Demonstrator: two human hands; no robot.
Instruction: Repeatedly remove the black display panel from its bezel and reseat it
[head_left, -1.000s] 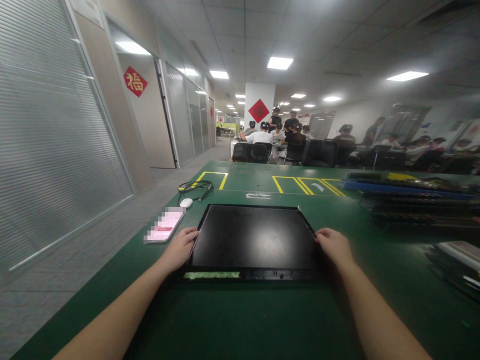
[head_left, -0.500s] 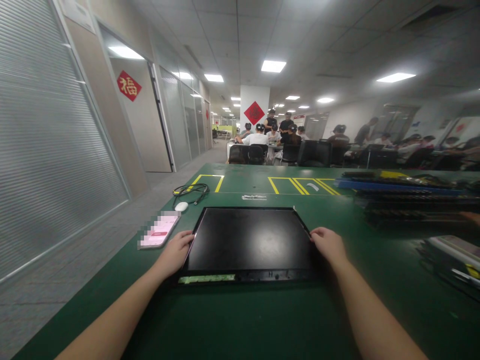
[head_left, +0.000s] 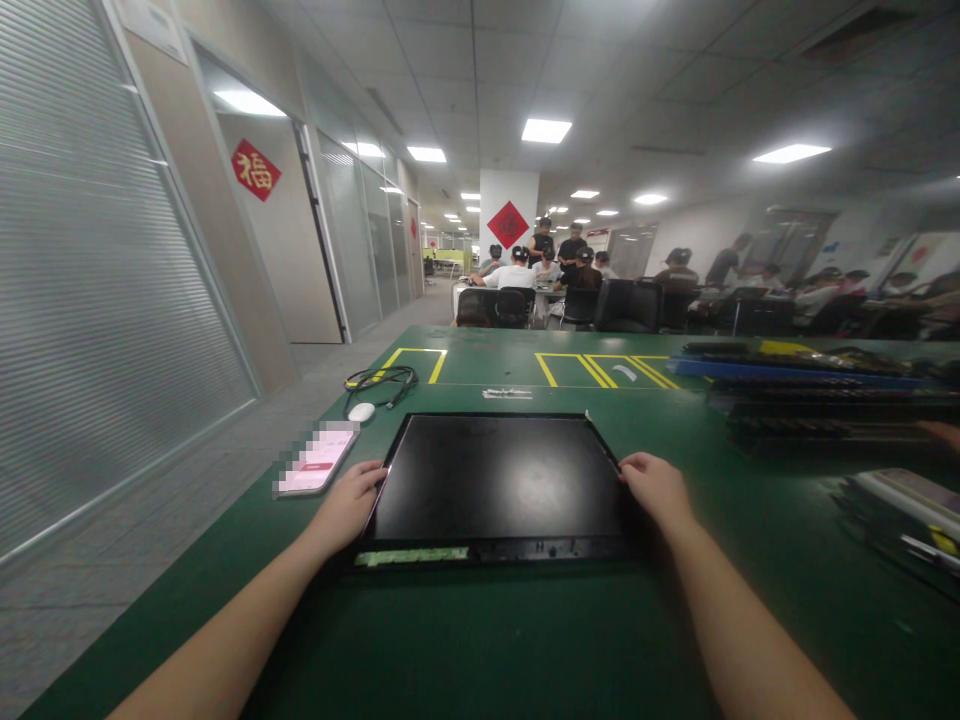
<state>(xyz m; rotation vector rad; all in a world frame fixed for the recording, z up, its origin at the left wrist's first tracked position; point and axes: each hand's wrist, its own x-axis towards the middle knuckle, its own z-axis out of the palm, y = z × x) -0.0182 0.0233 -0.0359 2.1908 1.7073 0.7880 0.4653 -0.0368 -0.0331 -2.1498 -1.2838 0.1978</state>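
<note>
Your left hand (head_left: 351, 507) and right hand (head_left: 661, 492) pinch the screen (head_left: 495, 478) mid-frame by its sides; its lower green strip (head_left: 411, 556) lies uncovered.

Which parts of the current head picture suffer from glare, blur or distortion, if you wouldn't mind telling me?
In the head view, a soft glare patch lies slightly right of centre on the screen; the stack at right looks smeared; pixel blocks mask part of the phone; the door leans, perhaps from wide-lens stretch.
</note>
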